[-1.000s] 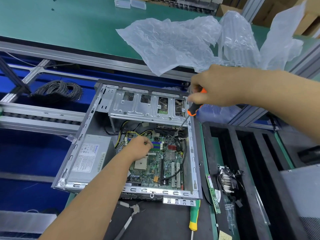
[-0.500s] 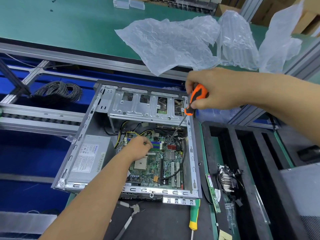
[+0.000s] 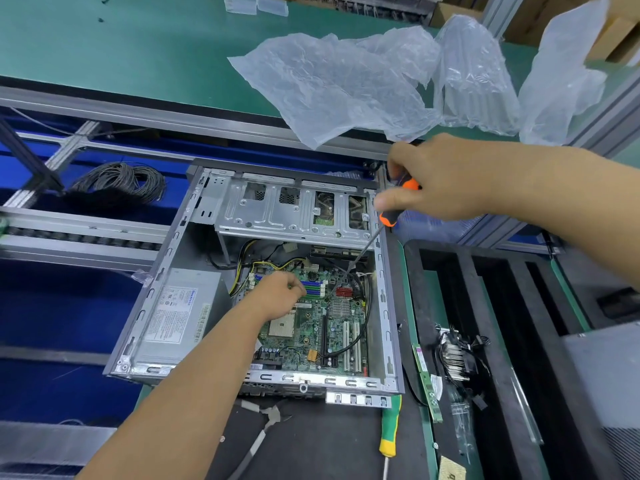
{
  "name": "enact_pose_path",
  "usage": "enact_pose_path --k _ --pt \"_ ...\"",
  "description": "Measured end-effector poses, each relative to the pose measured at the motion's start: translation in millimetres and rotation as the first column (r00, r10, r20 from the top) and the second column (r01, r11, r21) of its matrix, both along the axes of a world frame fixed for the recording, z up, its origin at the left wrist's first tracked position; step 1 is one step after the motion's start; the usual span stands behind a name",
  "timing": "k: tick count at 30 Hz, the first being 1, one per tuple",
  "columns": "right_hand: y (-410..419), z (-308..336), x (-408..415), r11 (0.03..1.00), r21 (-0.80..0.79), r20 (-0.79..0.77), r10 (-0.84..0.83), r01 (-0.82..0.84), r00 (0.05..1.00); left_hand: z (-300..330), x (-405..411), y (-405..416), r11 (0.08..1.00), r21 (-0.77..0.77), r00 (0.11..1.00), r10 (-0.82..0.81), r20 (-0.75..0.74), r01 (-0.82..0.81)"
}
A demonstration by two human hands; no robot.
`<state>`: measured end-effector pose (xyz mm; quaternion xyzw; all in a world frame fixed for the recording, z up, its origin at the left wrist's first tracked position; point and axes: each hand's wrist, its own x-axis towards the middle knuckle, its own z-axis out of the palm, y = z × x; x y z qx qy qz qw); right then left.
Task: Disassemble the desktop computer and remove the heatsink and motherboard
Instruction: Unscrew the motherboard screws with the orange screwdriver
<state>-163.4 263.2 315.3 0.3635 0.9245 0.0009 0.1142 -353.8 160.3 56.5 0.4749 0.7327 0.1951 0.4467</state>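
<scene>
With the motherboard (image 3: 311,323) seated in the open case (image 3: 384,306), the right hand (image 3: 446,181) grips the screwdriver (image 3: 391,216), apparently on a mounting screw, the left hand (image 3: 280,292) with curled fingers steadying the board; extract remaining screws next.

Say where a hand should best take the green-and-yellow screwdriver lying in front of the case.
Grip the green-and-yellow screwdriver around its thick handle, coming from above. It lies flat on the dark mat, shaft toward the viewer; its far end tucks under the case edge, so take the yellow near end.

Right hand (image 3: 440,178) holds screwdriver (image 3: 391,216) (tip down) over motherboard (image 3: 311,327).
</scene>
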Motion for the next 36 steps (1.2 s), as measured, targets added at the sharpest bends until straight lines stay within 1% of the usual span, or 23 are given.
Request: enact_pose_path --k 1,2,5,8,9,10,11,12,16,18,22,24,26,28,31,33,36 --pt "0.4 -0.5 0.4 0.999 0.041 0.008 0.011 -0.012 1.000 0.2 0.1 0.1 1.000 -0.002 1.000 -0.001 -0.002 0.001" --pt "1.0 -1.0 1.1 0.998 0.048 -0.004 0.039 -0.039 0.999 0.1 0.2 0.2 1.000 -0.004 1.000 -0.004 -0.004 0.004" --pt "4.0 -1.7 2.9 0.994 -0.033 -0.030 0.104 -0.105 0.994 -0.7 0.0 0.1 1.000 0.001 1.000 -0.010 -0.012 0.010" --pt "4.9 -2.4 8.1 0.994 -0.085 -0.056 0.068 -0.072 0.996 -1.1 -0.1 -0.4 1.000 0.009 0.999 -0.018 -0.027 0.018" --pt "5.4 -4.0 10.9 0.996 -0.068 -0.054 0.048 -0.051 0.997 -1.8 0.1 -0.1 1.000 0.011 0.999 -0.016 -0.028 0.017" --pt "6.4 -6.1 13.9 0.999 -0.017 -0.040 0.049 -0.050 0.998 -2.3 0.1 0.1 1.000 0.013 0.999 -0.015 -0.029 0.015" --pt "6.9 -8.3 16.5 0.998 0.030 -0.031 0.064 -0.063 0.997 -2.5 0.0 0.4 1.000 0.014 0.999 -0.014 -0.030 0.014" --pt "7.3 -10.6 19.3 0.996 0.039 -0.049 0.082 -0.080 0.995 -2.7 -0.1 0.2 1.000 0.014 0.999 -0.011 -0.032 0.012" --pt "10.0 -15.7 29.9 0.996 -0.024 -0.141 0.083 -0.087 0.986 -5.8 0.1 0.0 1.000 0.004 0.999 0.024 0.025 -0.024" --pt "12.5 -16.2 36.8 0.999 -0.028 -0.158 0.042 -0.047 0.987 -6.9 -0.6 0.2 0.999 -0.003 0.999 0.034 0.039 -0.034" --pt "17.3 -11.4 55.5 0.999 -0.031 -0.191 -0.047 0.041 0.981 -7.9 -2.0 0.4 1.000 -0.004 1.000 0.013 0.014 -0.013" --pt "19.7 -8.4 66.7 0.995 -0.045 -0.222 -0.100 0.092 0.970 -8.8 -1.4 0.9 0.999 -0.017 0.998 0.035 0.053 -0.035" --pt "21.8 -6.3 77.6 0.988 -0.074 -0.258 -0.151 0.136 0.954 -9.0 -0.3 2.2 0.995 -0.029 0.988 0.100 0.114 -0.097" --pt "23.6 -6.3 88.2 0.976 -0.120 -0.291 -0.207 0.179 0.934 -8.8 0.9 3.4 0.983 -0.043 0.965 0.186 0.184 -0.181" --pt "25.1 -12.1 103.3 0.948 -0.215 -0.344 -0.297 0.233 0.891 -7.9 1.8 4.1 0.946 -0.119 0.890 0.323 0.323 -0.301" --pt "24.7 -19.6 112.5 0.927 -0.284 -0.371 -0.343 0.246 0.863 -7.4 2.5 4.3 0.927 -0.185 0.851 0.372 0.371 -0.325" --pt "21.0 -34.3 121.7 0.873 -0.418 -0.408 -0.429 0.252 0.806 -5.9 3.9 5.0 0.915 -0.277 0.828 0.388 0.404 -0.294"
